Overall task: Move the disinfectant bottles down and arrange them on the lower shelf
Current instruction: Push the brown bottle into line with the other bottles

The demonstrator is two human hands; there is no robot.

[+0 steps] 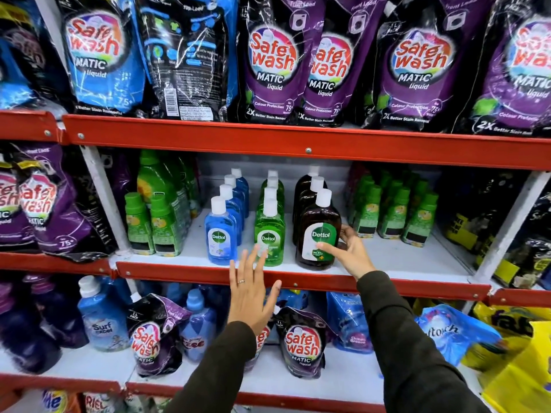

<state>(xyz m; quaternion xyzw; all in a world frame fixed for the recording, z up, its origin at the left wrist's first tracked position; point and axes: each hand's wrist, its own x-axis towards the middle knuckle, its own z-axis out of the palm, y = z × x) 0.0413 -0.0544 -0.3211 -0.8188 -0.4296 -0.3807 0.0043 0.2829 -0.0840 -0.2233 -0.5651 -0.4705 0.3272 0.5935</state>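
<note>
The disinfectant bottles stand on the middle shelf point(387, 257) in three front-to-back rows, directly ahead of the hands.

1. Blue row. The front blue bottle point(220, 232) stands just left of the left hand's fingertips. Risk: a sideways sweep of that hand can knock it into the green-capped bottles point(155, 225) further left, or forward over the red shelf lip.

2. Left hand point(252, 296). It is open, fingers spread, holding nothing. Its fingertips lie in front of the base of the front green bottle point(269, 234); contact cannot be confirmed. Risk: a push on the base instead of a wrap around the body tips the bottle back into its row, and tightly queued bottles can fall in a chain.

3. Right hand point(347, 251). It is partly closed around the lower body of the front brown bottle point(320, 231), thumb on the label, fingers behind the right side. Risk: the grip sits low on a tall, full bottle, so it may pivot and slip during lifting.

4. Lower shelf point(351, 380), below both hands. It is crowded with detergent pouches point(301, 341). Risk: a bottle set on or against a soft pouch likely leans or topples.
</note>
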